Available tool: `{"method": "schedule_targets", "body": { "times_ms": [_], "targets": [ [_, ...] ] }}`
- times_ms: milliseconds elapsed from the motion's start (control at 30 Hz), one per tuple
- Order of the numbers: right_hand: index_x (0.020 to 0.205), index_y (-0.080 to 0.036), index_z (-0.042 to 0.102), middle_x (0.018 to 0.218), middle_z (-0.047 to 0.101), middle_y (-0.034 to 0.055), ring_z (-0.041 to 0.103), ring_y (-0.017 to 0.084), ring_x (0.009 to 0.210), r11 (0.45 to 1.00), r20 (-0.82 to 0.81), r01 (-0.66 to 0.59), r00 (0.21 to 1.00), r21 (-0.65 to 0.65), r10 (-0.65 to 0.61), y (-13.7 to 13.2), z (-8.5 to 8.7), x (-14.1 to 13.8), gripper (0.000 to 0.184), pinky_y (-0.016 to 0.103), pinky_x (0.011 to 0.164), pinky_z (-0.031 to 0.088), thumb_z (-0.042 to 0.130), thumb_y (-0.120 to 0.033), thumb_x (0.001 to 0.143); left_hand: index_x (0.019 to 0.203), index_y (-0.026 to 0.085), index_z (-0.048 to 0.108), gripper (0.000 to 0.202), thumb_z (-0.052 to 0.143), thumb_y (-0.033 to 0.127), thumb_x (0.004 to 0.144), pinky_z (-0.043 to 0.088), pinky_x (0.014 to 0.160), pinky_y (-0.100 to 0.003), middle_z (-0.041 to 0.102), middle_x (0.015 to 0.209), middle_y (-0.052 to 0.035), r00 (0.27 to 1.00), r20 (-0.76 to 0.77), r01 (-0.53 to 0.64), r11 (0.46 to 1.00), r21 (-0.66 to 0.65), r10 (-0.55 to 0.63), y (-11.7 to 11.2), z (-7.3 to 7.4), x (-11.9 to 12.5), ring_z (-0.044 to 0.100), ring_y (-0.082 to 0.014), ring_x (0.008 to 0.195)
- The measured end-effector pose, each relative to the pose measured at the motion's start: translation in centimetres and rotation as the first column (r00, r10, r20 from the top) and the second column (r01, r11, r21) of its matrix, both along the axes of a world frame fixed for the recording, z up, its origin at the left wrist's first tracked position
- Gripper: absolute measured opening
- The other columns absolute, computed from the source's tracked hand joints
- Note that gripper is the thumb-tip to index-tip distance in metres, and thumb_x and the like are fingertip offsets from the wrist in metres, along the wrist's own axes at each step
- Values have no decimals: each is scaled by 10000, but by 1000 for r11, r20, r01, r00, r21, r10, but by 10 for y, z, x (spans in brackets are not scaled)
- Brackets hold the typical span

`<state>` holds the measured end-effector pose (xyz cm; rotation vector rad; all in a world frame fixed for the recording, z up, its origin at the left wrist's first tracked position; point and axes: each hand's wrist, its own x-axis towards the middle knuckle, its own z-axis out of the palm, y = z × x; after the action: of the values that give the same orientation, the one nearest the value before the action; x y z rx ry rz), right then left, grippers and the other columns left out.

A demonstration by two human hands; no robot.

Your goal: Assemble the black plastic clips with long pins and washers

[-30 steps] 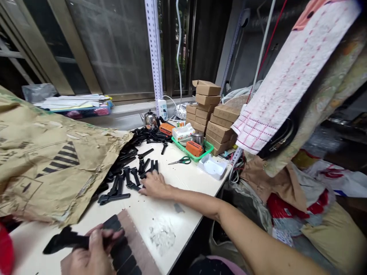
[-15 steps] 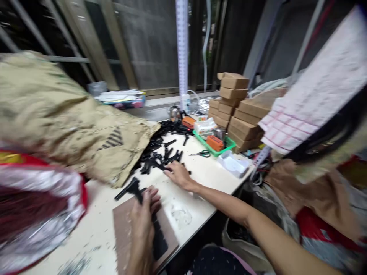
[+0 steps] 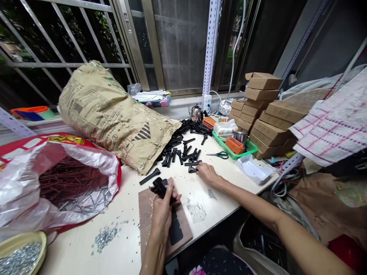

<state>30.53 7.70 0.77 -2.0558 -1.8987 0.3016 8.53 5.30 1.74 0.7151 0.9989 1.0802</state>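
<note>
My left hand (image 3: pixel 163 208) is closed around a black plastic part (image 3: pixel 159 186), held over a brown board (image 3: pixel 149 214) that carries black pads. My right hand (image 3: pixel 207 172) reaches out to the near edge of a pile of black plastic parts (image 3: pixel 183 149) on the white table (image 3: pixel 129 244). Its fingers rest on the table among the parts and pinch a small black piece (image 3: pixel 192 169). One loose black part (image 3: pixel 149 176) lies between the board and the sack.
A big brown paper sack (image 3: pixel 111 114) lies at the back left, a red-rimmed plastic bag (image 3: pixel 65 179) of thin rods at the left. Small metal bits (image 3: pixel 104 236) and a yellow bowl (image 3: pixel 21 256) sit near. Scissors (image 3: pixel 218 154), green basket (image 3: pixel 233 149), white tray (image 3: pixel 252 170) and stacked cardboard boxes (image 3: pixel 263 110) stand at the right.
The view has swung left, bringing the sack, the red bag and the bowl into sight. My left hand has lifted its black part upright over the board. My right hand stays at the pile's edge.
</note>
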Motion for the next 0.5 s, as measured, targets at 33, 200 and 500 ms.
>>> {"method": "schedule_targets", "body": {
  "times_ms": [33,200,500],
  "targets": [
    [913,-136,662,935,626,99,598,215,884,1000,0,-6,1000,11,6,-2,0,-4,147,296,748,429,549,-196,841,856,121,614,402,779,396,614,525,628,-261,618,615,4,1000,-7,4,1000,-12,-4,-2,1,3,616,-121,567],
    [955,-176,659,842,621,28,585,136,772,965,-123,-233,961,122,247,-16,15,-41,216,237,710,429,479,-284,904,1055,153,616,464,777,308,649,550,674,-301,681,994,-121,996,61,69,996,-62,-65,-8,3,20,676,-215,829],
    [1085,-196,619,1044,600,78,554,191,993,991,92,-126,987,-32,129,34,9,-26,279,300,863,406,442,-123,882,1060,156,602,416,734,112,668,575,725,-411,674,953,-91,969,240,101,986,-136,-66,-8,4,-2,656,-206,814]
  ]
}}
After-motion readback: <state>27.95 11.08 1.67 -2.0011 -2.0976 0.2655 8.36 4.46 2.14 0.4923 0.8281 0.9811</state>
